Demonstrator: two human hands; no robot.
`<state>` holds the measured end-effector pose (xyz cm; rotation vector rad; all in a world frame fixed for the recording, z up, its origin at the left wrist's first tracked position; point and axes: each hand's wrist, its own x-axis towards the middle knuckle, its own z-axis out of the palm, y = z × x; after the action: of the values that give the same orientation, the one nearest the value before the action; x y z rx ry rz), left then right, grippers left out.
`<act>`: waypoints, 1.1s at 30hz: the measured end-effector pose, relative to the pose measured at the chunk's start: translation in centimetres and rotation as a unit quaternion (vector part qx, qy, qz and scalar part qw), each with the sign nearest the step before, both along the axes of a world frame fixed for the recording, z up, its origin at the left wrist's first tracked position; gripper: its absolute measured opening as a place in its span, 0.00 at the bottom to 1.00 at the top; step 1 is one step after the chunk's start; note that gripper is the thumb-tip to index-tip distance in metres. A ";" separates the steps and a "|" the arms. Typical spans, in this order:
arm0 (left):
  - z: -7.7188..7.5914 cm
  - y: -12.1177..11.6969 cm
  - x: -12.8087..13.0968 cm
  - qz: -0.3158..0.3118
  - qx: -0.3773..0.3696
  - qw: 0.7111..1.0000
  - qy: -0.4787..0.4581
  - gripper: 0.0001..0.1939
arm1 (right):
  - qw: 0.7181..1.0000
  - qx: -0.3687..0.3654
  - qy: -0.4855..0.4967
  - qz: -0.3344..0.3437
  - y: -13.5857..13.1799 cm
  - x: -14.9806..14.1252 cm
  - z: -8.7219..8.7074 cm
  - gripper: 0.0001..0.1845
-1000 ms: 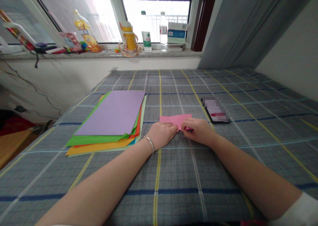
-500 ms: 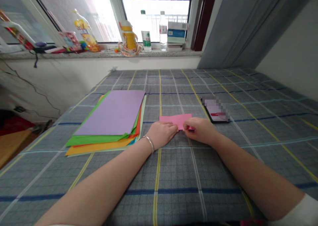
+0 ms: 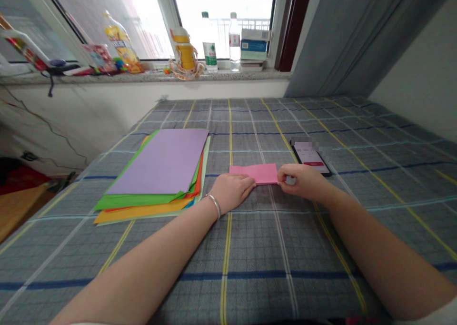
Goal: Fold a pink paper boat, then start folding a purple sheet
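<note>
We rest our left hand [image 3: 231, 191], fingers outstretched, on the pink paper [image 3: 263, 173], our right hand [image 3: 303, 182] pinched closed at its right edge

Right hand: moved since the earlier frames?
Yes, rightward. Against the phone, the right hand now hides the near left corner that showed earlier; it is now at the right end of the pink paper.

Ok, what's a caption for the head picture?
Left hand rests on a rectangular pink paper, right hand at its edge.
</note>
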<state>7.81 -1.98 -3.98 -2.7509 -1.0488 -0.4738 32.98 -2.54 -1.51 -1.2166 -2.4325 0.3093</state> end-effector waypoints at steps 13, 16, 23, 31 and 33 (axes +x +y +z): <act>0.2 0.0 -0.2 0.010 -0.007 1.000 -0.008 0.16 | 0.995 0.032 0.085 -0.041 0.2 1.2 0.1 0.04; 0.0 0.2 -0.2 0.001 -0.009 1.000 -0.021 0.16 | 0.996 0.082 0.044 -0.006 -0.3 -0.5 -0.2 0.13; 0.7 0.2 -0.4 -0.045 0.076 0.992 -0.087 0.11 | 0.981 0.172 -0.083 0.022 -0.5 -3.0 -1.3 0.12; 1.0 -0.4 0.0 -0.032 0.175 0.984 -0.033 0.08 | 0.967 0.203 -0.149 0.034 -1.2 -5.3 -1.2 0.13; 0.8 -0.3 0.0 -0.036 0.176 0.983 -0.028 0.09 | 0.966 0.206 -0.151 0.039 -1.2 -5.5 -1.3 0.14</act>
<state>7.83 -2.25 -3.16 -2.4789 -0.7905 -0.6798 27.43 -3.70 -2.84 -1.0414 -2.6219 -0.3744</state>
